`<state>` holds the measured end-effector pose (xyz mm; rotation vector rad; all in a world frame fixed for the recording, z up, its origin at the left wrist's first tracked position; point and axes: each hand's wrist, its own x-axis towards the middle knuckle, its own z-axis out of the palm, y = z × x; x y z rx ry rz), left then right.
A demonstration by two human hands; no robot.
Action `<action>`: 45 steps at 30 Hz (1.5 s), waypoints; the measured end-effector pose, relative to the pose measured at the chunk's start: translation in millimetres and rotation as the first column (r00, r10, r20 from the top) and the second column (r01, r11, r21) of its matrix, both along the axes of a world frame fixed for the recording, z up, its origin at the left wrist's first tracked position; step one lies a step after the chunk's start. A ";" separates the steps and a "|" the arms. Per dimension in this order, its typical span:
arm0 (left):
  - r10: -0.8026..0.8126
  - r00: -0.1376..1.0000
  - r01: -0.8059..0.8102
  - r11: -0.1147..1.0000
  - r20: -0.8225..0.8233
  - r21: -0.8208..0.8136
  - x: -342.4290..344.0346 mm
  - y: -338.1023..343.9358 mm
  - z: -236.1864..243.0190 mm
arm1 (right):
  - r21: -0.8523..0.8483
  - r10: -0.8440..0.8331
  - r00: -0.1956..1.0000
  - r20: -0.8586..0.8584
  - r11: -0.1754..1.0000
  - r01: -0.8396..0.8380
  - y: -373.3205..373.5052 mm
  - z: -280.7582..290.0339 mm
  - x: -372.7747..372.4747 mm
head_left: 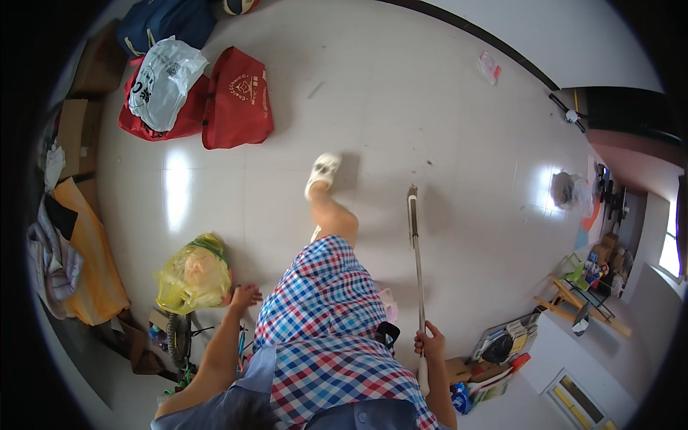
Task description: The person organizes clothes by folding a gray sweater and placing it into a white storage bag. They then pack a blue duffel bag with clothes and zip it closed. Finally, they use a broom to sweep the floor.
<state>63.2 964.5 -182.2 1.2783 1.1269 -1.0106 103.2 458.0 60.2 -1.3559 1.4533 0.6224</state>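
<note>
My right hand [430, 341] is wrapped round the pole of a long-handled mop [419, 269]. The mop has a grey pole, a pale grip at its near end and a narrow head [413, 197] on the floor ahead; the head is seen nearly edge-on. Small dark specks lie on the tiles just beyond it. Off to the left, my left hand [247, 295] hangs free with its fingers loosely apart and nothing in them. The nearest thing to it is a full yellow plastic bag [192, 276]. Below me a checked apron [326, 301] covers my lap, and one foot is stepping forward.
Red bags [239, 100], a white plastic bag [166, 82] and a blue bag [165, 27] stand far left. Cardboard boxes [79, 136] and an orange cloth [89, 251] line the left wall. A bicycle wheel [179, 340] is near left; a wooden stool [580, 304] stands right.
</note>
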 end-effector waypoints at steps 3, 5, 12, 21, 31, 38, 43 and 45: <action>0.063 0.995 -0.071 0.993 0.081 0.097 72.7 6.9 14.2 | 0.028 -0.065 0.998 0.027 0.998 0.064 0.8 13.0 -28.3; 0.094 0.977 -0.123 0.982 0.192 0.145 117.7 16.2 18.3 | 0.034 -0.100 0.994 0.035 0.995 0.099 9.3 17.7 -31.9; 0.069 0.883 -0.146 0.981 0.465 0.131 259.5 -9.8 57.9 | 0.044 -0.304 0.952 0.043 0.952 0.302 4.4 12.7 -37.9; -0.187 0.898 0.095 0.967 0.398 0.238 228.8 -4.4 122.6 | -0.001 -0.127 0.986 0.105 0.992 0.128 21.0 39.8 -21.3; -0.073 0.982 0.014 0.947 0.173 0.320 109.8 26.6 158.1 | 0.209 0.088 0.973 0.212 0.969 -0.133 -10.4 5.2 37.8; -0.057 0.980 -0.008 0.945 0.189 0.327 89.9 7.4 193.1 | 0.193 0.441 0.883 0.161 0.863 -0.466 -31.0 -3.3 97.9; -0.001 0.966 -0.078 0.953 0.260 0.292 79.2 13.2 201.2 | 0.291 0.440 0.883 0.162 0.834 -0.469 -40.1 1.5 110.6; 0.018 0.963 -0.109 0.939 0.270 0.326 72.8 7.9 208.4 | 0.340 0.358 0.917 0.178 0.852 -0.398 -43.4 -5.9 115.3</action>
